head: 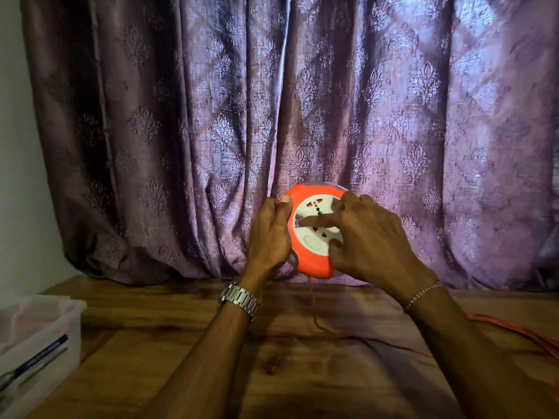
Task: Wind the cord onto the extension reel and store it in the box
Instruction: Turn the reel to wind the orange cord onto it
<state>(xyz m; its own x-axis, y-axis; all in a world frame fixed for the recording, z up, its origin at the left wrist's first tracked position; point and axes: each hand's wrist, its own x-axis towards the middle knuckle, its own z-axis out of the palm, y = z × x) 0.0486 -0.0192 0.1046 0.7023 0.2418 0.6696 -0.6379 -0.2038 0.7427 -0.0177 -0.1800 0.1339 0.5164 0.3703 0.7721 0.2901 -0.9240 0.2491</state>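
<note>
Head view: left hand (269, 234) grips the orange reel (308, 261), right hand's (372, 240) straight fingers press its white face.

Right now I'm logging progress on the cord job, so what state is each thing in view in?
extension reel: held upright above the table, socket face toward the camera.
cord: partly unwound, trailing from the reel's bottom across the table to the right.
left hand: grips the reel's left rim.
right hand: fingers on the white socket face.
box: open, on the table at left.
curtain: drawn shut.
</note>
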